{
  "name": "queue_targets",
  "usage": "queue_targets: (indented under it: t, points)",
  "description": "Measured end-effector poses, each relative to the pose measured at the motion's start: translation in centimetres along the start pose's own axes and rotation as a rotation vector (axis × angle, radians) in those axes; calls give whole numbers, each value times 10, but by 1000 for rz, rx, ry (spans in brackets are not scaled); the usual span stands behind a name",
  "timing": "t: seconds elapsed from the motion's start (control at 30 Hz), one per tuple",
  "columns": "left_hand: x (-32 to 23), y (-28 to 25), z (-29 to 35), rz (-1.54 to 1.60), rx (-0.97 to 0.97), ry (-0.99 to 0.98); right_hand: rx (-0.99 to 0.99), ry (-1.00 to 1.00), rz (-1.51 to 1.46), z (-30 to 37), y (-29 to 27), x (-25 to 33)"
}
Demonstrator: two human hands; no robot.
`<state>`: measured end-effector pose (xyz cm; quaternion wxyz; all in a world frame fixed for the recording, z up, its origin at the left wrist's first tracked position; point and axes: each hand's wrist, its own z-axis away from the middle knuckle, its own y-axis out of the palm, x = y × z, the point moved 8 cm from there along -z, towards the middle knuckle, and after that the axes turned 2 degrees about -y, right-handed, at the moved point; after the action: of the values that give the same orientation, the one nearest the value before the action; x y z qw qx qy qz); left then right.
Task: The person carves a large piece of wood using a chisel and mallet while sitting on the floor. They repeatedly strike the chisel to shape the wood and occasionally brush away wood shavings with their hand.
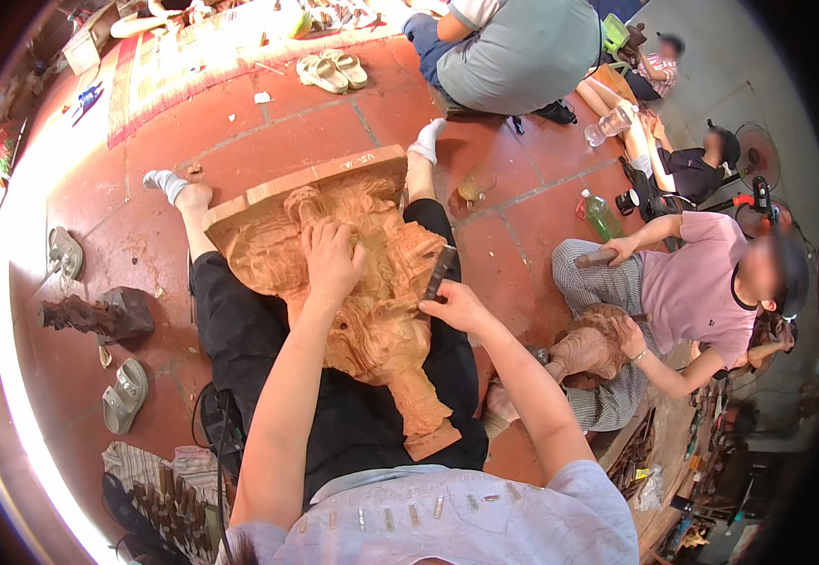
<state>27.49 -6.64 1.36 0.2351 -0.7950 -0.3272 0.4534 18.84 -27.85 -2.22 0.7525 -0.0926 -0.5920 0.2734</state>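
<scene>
A large reddish-brown wood carving (372,301) lies across my lap, its flat slab base pointing away from me and a narrow carved neck toward me. My left hand (333,259) grips a raised part of it near the base, fingers curled down onto the wood. At the carving's right edge, my right hand (457,307) pinches a dark, narrow flat tool (440,271), whose exact kind I cannot make out. The tool stands slanted against that edge of the wood.
A person in pink (697,273) sits close on my right with another carving (588,350). Beyond my feet sits a person in grey (521,56). A dark carved piece (113,315) and sandals (127,395) lie on the left. A green bottle (602,215) stands at right.
</scene>
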Motion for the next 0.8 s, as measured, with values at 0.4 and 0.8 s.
queue_targets:
  t: [0.4,0.8]
  points:
    - [3,-3,2,-2,42,-26,96,75,-50,1,5,2]
    - [0,-2,2,24,53,-35,38,33,-12,1,2,-1]
